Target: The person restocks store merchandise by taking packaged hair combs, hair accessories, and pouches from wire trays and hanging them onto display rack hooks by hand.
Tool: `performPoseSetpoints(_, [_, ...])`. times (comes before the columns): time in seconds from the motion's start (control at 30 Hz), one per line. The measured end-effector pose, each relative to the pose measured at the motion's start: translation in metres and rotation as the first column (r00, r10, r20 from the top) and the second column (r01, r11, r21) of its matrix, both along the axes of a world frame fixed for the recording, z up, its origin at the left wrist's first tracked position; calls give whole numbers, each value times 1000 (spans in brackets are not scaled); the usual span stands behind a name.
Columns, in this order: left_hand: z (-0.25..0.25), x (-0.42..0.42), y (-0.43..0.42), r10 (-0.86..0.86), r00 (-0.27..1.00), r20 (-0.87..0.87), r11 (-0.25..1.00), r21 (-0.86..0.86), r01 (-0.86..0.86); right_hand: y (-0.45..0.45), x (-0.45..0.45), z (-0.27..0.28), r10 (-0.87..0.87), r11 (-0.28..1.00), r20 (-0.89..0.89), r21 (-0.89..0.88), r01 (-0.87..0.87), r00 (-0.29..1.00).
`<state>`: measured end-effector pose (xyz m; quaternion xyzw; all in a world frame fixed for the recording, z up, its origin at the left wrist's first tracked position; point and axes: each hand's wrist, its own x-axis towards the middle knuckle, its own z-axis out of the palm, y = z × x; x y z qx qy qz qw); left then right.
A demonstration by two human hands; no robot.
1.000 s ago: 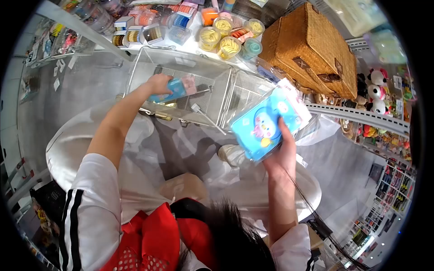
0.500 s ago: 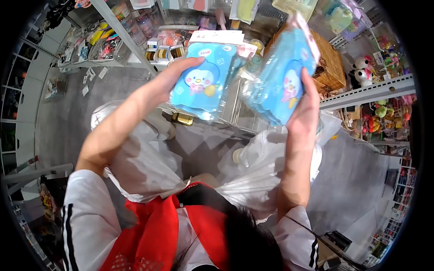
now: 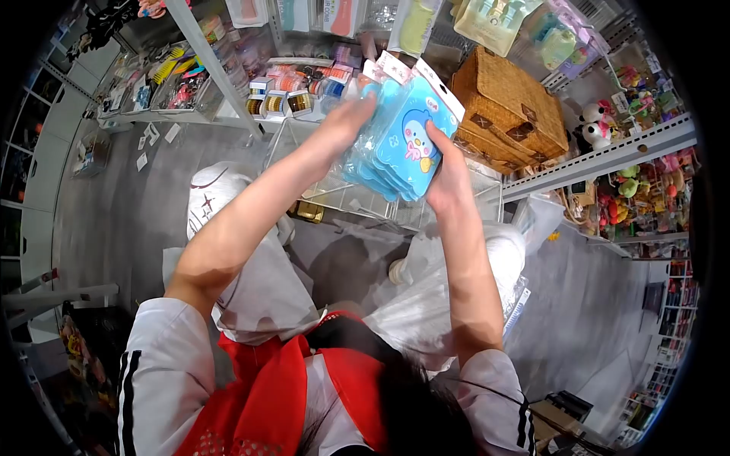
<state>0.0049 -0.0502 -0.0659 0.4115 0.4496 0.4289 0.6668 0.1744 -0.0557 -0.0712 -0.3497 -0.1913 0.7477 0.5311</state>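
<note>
A thick bunch of light-blue packets [image 3: 409,148] is between my two hands, above the front of the shelf. Each has a clear plastic wrap and a card top with a hanging hole; the front one shows a cartoon bird. My right hand [image 3: 450,176] is closed on the bunch's right side, thumb lying across the front packet. On the left side, my left hand [image 3: 351,121] grips the rear packets, slightly blurred, its fingers mostly hidden behind them. Under the packets stands a clear bin [image 3: 300,190] with see-through walls.
A brown wicker basket [image 3: 517,114] stands right of the packets. Rolls of ribbon or tape [image 3: 287,102] sit behind on the left. Hanging packs [image 3: 498,23] line the back. A metal shelf rail [image 3: 608,156] juts in at right, and a slanting post [image 3: 217,68] rises at left.
The two separate stacks of blue packets have come together into one bunch. My left hand moved right and my right hand moved left; more of the bin and basket now shows.
</note>
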Motion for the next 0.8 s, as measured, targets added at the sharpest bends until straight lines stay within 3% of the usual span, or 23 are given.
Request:
performPoseSetpoints(0.03, [1, -1, 0, -22, 996, 84, 999, -40, 25, 0, -1, -1, -15, 1000, -11, -22, 15, 1000])
performPoseSetpoints(0.07, [-4, 0, 1, -55, 991, 121, 979, -190, 78, 1, 0, -6, -18, 1000, -43, -13, 18, 999])
performPoseSetpoints(0.17, [4, -4, -9, -182, 929, 323, 916, -288, 280, 3, 7, -11, -9, 1000, -161, 7, 10, 987])
performPoseSetpoints(0.27, [8, -7, -17, -359, 836, 416, 867, -183, 463, 0, 10, -17, 5, 998, -256, 58, 11, 967])
performPoseSetpoints(0.47, [-4, -7, -22, -257, 945, 202, 958, 180, 222, -9, 16, -22, -7, 999, -250, 40, 18, 968])
performPoseSetpoints(0.6, [-2, -7, -17, -128, 977, 173, 974, 210, 91, -14, 18, -28, 119, 993, -320, 39, -112, 940])
performPoseSetpoints(0.7, [2, -4, -17, -121, 969, 216, 990, 91, 103, -23, 8, -22, 133, 991, -189, 27, -131, 973])
performPoseSetpoints(0.8, [-12, -1, -16, -233, 973, -4, 972, 27, 233, -23, 10, -25, 154, 988, -103, 51, -149, 983])
